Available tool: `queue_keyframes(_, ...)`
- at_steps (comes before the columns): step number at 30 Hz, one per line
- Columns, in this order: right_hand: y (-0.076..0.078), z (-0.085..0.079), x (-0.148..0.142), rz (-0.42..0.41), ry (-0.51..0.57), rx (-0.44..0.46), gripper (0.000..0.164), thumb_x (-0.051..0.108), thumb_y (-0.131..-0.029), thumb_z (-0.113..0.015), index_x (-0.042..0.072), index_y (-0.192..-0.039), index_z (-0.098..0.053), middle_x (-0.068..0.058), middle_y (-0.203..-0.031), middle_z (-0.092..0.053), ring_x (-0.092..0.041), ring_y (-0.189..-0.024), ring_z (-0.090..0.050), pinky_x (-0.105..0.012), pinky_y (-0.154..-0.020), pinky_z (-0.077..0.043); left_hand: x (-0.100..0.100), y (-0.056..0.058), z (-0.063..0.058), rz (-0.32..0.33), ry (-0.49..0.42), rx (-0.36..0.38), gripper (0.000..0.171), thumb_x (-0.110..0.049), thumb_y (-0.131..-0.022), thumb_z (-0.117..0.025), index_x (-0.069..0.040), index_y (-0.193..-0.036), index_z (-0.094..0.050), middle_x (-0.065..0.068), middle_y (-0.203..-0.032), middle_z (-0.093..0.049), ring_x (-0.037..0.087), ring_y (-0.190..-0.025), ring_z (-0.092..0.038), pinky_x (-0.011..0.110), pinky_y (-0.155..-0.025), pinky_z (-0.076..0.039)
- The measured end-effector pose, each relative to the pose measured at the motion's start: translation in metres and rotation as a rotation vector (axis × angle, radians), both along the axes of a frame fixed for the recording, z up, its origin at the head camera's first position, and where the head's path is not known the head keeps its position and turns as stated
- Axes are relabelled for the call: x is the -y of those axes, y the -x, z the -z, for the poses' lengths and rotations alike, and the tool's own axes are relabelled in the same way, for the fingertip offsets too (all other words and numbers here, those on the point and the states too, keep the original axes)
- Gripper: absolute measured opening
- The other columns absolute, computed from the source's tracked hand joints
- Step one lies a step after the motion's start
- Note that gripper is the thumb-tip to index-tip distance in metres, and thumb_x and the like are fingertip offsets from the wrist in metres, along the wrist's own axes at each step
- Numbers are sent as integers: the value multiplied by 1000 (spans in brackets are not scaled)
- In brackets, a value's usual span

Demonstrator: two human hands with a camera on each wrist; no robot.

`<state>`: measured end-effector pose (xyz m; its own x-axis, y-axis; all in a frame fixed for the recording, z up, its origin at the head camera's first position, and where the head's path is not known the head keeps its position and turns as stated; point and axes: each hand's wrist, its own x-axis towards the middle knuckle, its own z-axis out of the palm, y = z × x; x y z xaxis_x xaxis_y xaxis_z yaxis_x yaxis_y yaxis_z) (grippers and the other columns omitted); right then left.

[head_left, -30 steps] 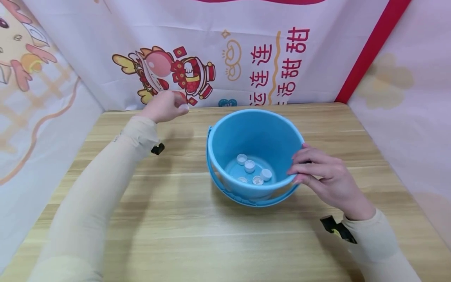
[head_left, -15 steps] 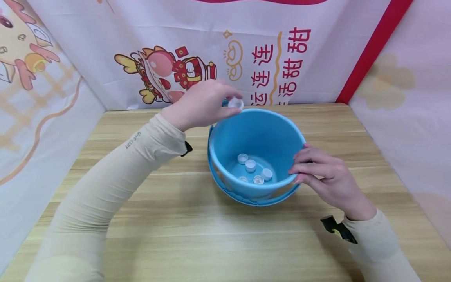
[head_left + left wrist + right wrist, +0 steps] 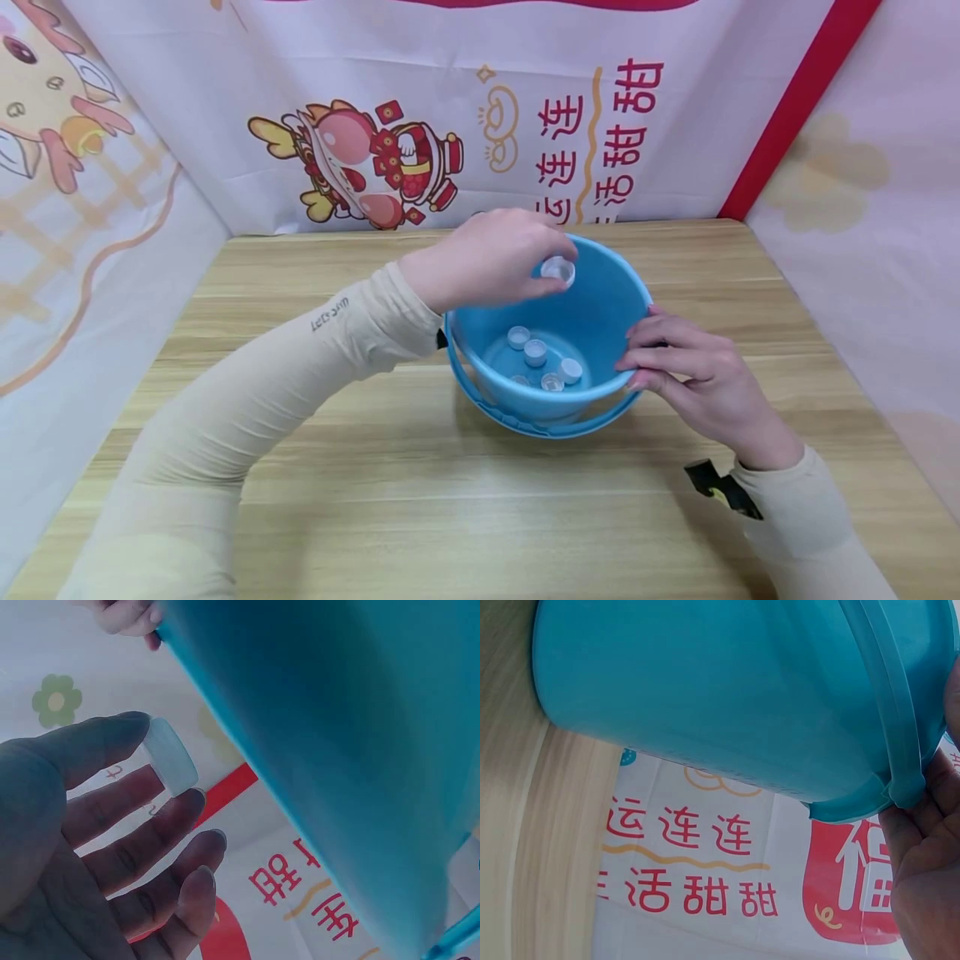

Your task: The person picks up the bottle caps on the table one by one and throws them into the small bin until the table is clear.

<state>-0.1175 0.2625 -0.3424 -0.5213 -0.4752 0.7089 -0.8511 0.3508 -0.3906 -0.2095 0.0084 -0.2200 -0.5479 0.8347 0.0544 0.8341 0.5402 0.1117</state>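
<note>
A blue bucket (image 3: 592, 308) stands on the wooden table with several white bottle caps (image 3: 535, 352) on its floor. Over its far left rim, my left hand (image 3: 491, 260) pinches another white bottle cap (image 3: 558, 271) between thumb and fingertips. The left wrist view shows this cap (image 3: 171, 756) held at the thumb tip, beside the bucket's wall (image 3: 315, 750). My right hand (image 3: 693, 379) grips the bucket's right rim, fingers reaching inside. In the right wrist view that hand (image 3: 930, 862) is at the rim near the handle's joint.
The bucket's handle (image 3: 517, 423) hangs down on the near side. Around the wooden tabletop (image 3: 450, 525) rise white printed cloths, one at the back (image 3: 420, 42) and one on each side.
From the table's far left, my left hand has come right and over the bucket, bringing a bottle cap with it. My right hand keeps its grip on the rim.
</note>
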Motion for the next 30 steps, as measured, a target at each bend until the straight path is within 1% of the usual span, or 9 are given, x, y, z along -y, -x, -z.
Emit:
queue_keyframes(6, 0, -1, 0, -3, -3, -12, 36, 34, -93, -64, 1, -98, -77, -12, -103, -68, -22, -103, -61, -38, -110, -35, -6, -4, 0, 27, 12, -7, 41, -39, -95, -66, -16, -129, -67, 3, -122, -67, 18, -110, -61, 36, -93, -50)
queue_keyframes(10, 0, -1, 1, -8, -6, -19, 37, 34, -93, -64, 0, -98, -77, -12, -103, -68, -22, -103, -61, -38, -110, -35, -11, -4, 1, 38, 10, -11, 41, -39, -96, -64, -16, -130, -66, 3, -122, -66, 18, -109, -61, 35, -92, -50)
queue_keyframes(12, 1, -1, 1, -8, -7, -24, 37, 34, -93, -64, 0, -97, -77, -12, -102, -68, -21, -104, -61, -38, -110, -35, -13, -3, 0, 34, 17, 0, 45, -41, -95, -64, -15, -132, -64, 4, -122, -66, 18, -109, -61, 34, -91, -50)
queue_keyframes(16, 1, -1, 1, -12, -10, -32, 37, 34, -93, -64, 0, -96, -77, -12, -102, -68, -21, -104, -61, -39, -111, -34, -14, -4, -1, 12, 44, 6, 57, -50, -93, -63, -16, -138, -60, 4, -125, -63, 19, -111, -60, 35, -89, -52)
queue_keyframes(19, 1, -2, 2, -12, -12, -27, 36, 34, -93, -64, 0, -97, -77, -11, -102, -68, -21, -104, -61, -39, -111, -34, -10, -6, -3, -2, 52, -11, 61, -55, -91, -62, -16, -138, -59, 3, -127, -63, 19, -113, -59, 37, -90, -52)
queue_keyframes(23, 0, -2, 3, 4, -13, -11, 36, 35, -93, -64, 2, -99, -77, -11, -104, -68, -21, -104, -61, -38, -111, -35, -2, -8, -8, -21, 33, -44, 58, -54, -92, -61, -16, -135, -62, 3, -127, -64, 20, -115, -59, 38, -93, -51)
queue_keyframes(27, -1, -3, 3, 11, -9, -2, 36, 36, -93, -64, 3, -100, -78, -11, -104, -68, -22, -103, -62, -37, -110, -35, 10, -8, -12, -47, 0, -58, 55, -52, -92, -62, -17, -135, -62, 3, -125, -64, 19, -113, -59, 37, -93, -51)
queue_keyframes(30, -1, -2, 3, 9, -8, -4, 36, 35, -92, -65, 3, -99, -77, -11, -103, -68, -21, -104, -62, -37, -110, -35, 24, -6, -11, -60, -53, -54, 54, -49, -91, -65, -16, -133, -63, 3, -124, -64, 18, -110, -60, 36, -89, -53)
